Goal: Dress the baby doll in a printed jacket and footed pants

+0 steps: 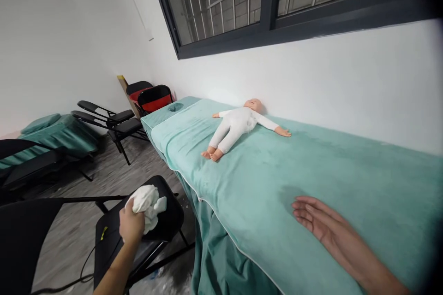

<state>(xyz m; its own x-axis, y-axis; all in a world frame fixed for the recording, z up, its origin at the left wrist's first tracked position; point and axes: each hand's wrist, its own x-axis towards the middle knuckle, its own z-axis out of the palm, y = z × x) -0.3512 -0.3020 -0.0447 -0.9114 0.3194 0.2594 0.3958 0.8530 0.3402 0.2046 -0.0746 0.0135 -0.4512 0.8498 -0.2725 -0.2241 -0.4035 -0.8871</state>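
Note:
A crumpled white cloth [148,203] is bunched in my left hand [132,221], whose fingers are closed around it over the seat of a black chair [107,258]. My right hand [320,221] hovers above the green-covered bed [346,170], fingers stretched out and holding nothing. Farther back on the bed, a baby doll [238,122] in a white bodysuit lies on its back. Its arms are spread, its head is toward the wall and its bare feet point toward me.
A dark-framed window [270,0] with bars is set in the white wall behind the bed. Folding chairs [121,122] stand beyond the bed's far end, and another green-draped bed [65,133] is at the left. A dark cable [85,262] hangs by the near chair.

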